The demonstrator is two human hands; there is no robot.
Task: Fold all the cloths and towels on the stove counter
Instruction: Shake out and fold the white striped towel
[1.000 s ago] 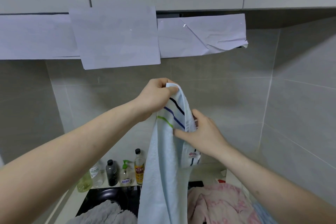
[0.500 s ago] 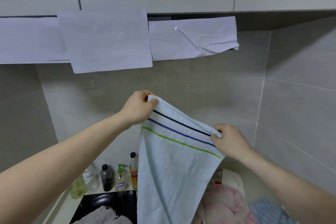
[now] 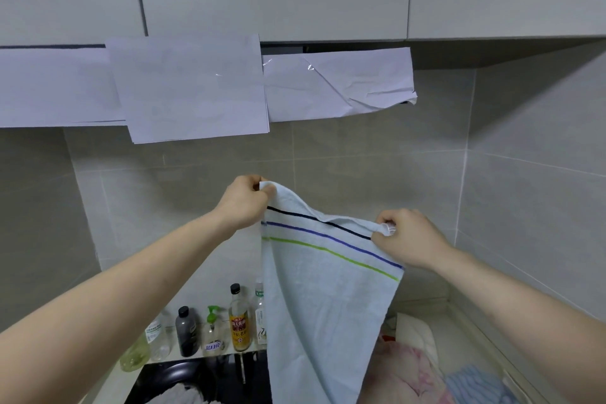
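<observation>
A pale blue towel point(image 3: 321, 305) with a black, a blue and a green stripe hangs in the air above the stove counter. My left hand point(image 3: 244, 200) pinches its upper left corner, held high. My right hand point(image 3: 410, 239) pinches the upper right corner, lower and to the right. The top edge slopes down between them and the rest hangs past the bottom of the view. Below lie a pink towel point(image 3: 406, 377), a blue cloth point(image 3: 478, 387), a white cloth point(image 3: 416, 328) and a grey cloth point(image 3: 183, 397) on the black stove point(image 3: 170, 377).
Several bottles point(image 3: 239, 321) stand in a row against the back tiled wall. White paper sheets point(image 3: 193, 88) hang from the range hood under the grey cabinets. A tiled side wall closes in the right side.
My hands have drawn apart along the towel's top edge, spreading the striped end wide. The right hand has moved right and slightly down from beside the left hand.
</observation>
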